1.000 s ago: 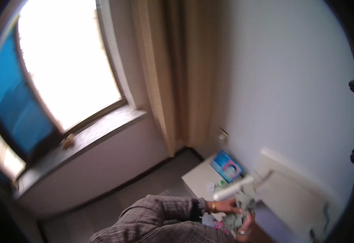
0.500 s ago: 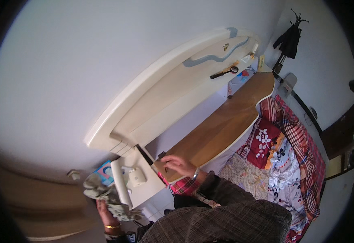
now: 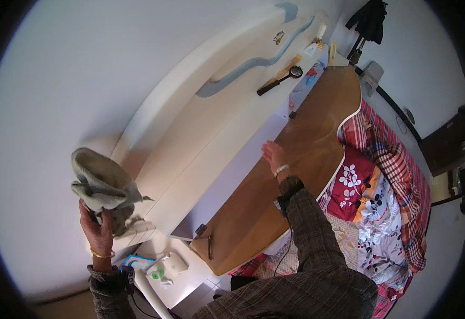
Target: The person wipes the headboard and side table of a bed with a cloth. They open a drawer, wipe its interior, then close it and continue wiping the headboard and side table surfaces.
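My left hand [image 3: 99,234] is closed round a bunched grey-green cloth [image 3: 105,178], raised beside the left end of the cream headboard [image 3: 174,143]. The cloth hangs in loose folds above my fingers. My right hand [image 3: 273,154] is open and holds nothing, its fingers stretched toward the far edge of a brown wooden panel [image 3: 307,143]. Whether the fingertips touch the panel cannot be told. The panel lies folded down on hinges, and a long white compartment [image 3: 227,183] shows behind it.
A black round-headed hairbrush [image 3: 280,81] lies on the headboard ledge. At lower left, a nightstand [image 3: 190,268] carries a white device [image 3: 174,263]. Right of the panel is a bed with a red pillow [image 3: 349,178] and plaid bedding [image 3: 397,175]. A coat stand with a dark jacket [image 3: 368,21] stands far right.
My left hand has lifted the cloth from beside the nightstand up to the headboard's left end. My right hand has moved from the panel's near-left end farther along it.
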Available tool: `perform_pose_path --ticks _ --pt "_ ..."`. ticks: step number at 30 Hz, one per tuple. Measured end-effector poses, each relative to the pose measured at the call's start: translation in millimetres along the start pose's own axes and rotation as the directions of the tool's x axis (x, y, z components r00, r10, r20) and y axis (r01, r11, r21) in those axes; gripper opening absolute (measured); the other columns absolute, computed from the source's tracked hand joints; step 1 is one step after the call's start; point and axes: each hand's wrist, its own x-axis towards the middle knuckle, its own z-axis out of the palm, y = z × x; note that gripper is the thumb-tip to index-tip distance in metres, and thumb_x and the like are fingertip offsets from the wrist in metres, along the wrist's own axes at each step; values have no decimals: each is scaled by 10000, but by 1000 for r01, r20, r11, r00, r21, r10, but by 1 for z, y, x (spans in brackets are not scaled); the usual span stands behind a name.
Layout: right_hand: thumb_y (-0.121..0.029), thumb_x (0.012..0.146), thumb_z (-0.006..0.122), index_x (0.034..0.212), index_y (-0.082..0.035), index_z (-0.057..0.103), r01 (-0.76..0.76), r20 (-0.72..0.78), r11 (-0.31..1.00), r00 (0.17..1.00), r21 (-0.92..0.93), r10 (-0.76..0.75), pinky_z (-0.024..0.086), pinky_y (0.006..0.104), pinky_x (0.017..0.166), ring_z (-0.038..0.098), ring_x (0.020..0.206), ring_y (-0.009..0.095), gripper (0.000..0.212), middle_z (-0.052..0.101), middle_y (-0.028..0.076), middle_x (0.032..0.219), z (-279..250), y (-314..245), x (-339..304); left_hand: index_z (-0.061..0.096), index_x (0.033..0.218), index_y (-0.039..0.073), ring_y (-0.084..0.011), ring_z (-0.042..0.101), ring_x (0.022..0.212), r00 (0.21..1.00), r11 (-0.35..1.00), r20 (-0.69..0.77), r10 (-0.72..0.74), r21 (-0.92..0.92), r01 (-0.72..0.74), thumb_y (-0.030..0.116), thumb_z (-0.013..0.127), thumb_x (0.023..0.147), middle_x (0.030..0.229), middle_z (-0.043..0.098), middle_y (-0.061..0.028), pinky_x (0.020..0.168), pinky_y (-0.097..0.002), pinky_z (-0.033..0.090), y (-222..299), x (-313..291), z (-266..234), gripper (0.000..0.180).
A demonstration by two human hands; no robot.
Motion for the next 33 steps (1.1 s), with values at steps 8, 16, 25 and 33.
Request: perform_pose_path --ticks 8,16,25,33 --pt "-265 930 595 1401 10 393 68 -127 983 991 171 -47 390 398 1055 486 1225 293 582 494 165 1340 11 -26 154 183 1452 -77 -313 371 1307 957 925 53 285 245 -289 159 558 903 1440 321 -230 1072 -399 306 -86 19 34 706" --pt "-217 911 644 1333 -13 472 127 -103 973 989 195 -108 463 347 931 538 1028 227 499 556 91 1136 23 -46 283 136 1507 16 -302 289 1388 988 963 3 154 221 -151 355 584 926 1530 252 -162 1152 -442 231 -110 12 16 808" --pt "-202 928 588 1043 -77 597 54 -294 979 949 -199 -112 409 360 534 436 582 172 170 511 36 769 29 -46 392 166 1500 19 -294 323 1366 999 941 -39 31 337 -16 334 605 911 1509 296 -144 1148 -449 251 -95 17 23 799" --pt "-248 892 649 1140 -11 577 76 -201 864 959 -498 -200 473 304 714 539 839 184 350 573 90 1108 15 -36 452 166 1497 11 -310 329 1358 999 906 -33 42 423 -24 327 589 918 1505 296 -160 1140 -456 258 -88 30 35 784"
